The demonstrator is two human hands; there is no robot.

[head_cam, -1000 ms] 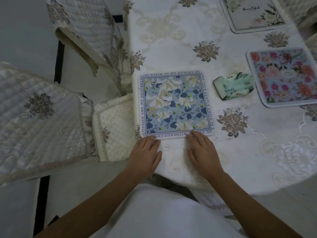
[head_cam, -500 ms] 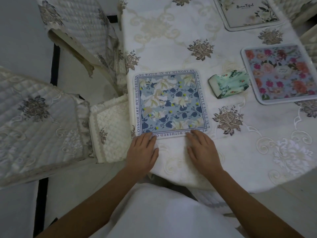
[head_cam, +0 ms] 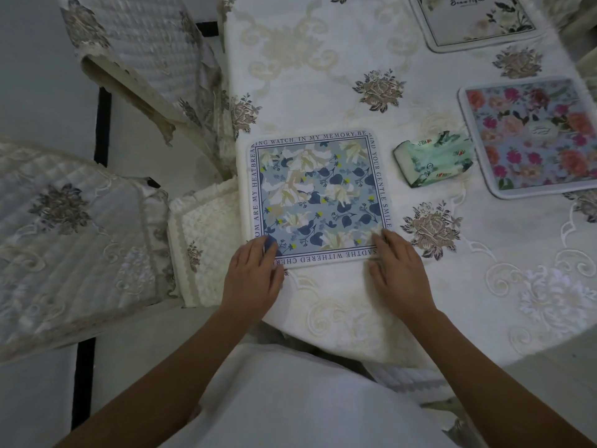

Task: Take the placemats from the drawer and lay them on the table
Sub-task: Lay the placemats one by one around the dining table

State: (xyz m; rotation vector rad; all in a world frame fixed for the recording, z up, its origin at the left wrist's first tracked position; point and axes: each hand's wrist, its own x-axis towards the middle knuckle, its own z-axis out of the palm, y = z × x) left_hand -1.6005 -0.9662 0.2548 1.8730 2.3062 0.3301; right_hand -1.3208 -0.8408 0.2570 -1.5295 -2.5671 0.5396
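Nearest the camera is the person's white garment (head_cam: 290,399), with both bare forearms reaching out from it over the near edge of the desk (head_cam: 355,302), which is covered by a white embroidered cloth with brown flower motifs.

The left hand (head_cam: 255,279) lies flat, palm down, with its fingers straight and slightly spread. Its fingertips rest on the near left corner of the blue floral placemat (head_cam: 319,195). The right hand (head_cam: 400,273) is flat too, with its fingers straight and resting on the mat's near right corner. Neither hand curls round anything.

The blue floral placemat lies flat on the desk by the left edge, its left side running along that edge. It is square with rounded corners and has a band of printed words around its border.

To the left of the desk, a cloth-covered chair (head_cam: 71,237) stands near its left edge.

Beyond the mat's right side is a soft green packet (head_cam: 433,158) printed with leaves. It is closed, so I cannot tell what is inside. Just beside it, toward the right edge of the desk, lies a pink flowered placemat (head_cam: 533,137), cut off by the frame.

Farther off, at the far edge of the view, a pale placemat (head_cam: 475,21) with dark leaves and script lettering lies flat, only partly visible. A second covered chair (head_cam: 139,43) stands by the far left of the desk.
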